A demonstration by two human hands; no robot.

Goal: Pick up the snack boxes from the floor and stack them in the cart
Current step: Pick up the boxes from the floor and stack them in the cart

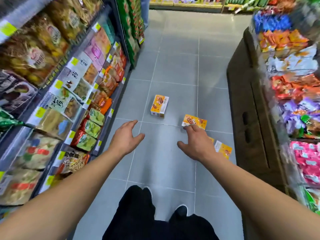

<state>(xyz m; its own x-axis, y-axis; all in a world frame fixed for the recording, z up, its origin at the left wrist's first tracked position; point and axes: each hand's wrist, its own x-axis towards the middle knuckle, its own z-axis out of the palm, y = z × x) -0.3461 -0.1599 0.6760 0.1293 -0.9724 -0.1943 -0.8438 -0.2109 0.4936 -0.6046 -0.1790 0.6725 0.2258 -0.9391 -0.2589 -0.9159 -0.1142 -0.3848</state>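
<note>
Three orange-and-yellow snack boxes lie on the grey tiled floor. One box (pixel 159 106) stands alone in the middle of the aisle. A second box (pixel 195 122) lies just beyond my right hand (pixel 196 144), whose fingertips overlap its near edge. A third box (pixel 223 149) lies to the right of that hand, partly hidden behind the wrist. My left hand (pixel 126 137) is stretched out over bare floor with fingers spread, holding nothing. Both hands have loose, extended fingers. No cart shows in the head view.
Shelves of bagged snacks (pixel 57 94) line the left side of the aisle. A dark brown display stand (pixel 251 118) with heaped packets stands on the right. My legs and dark shoes (pixel 180 210) are at the bottom. A person's legs (pixel 145 13) stand far up the aisle.
</note>
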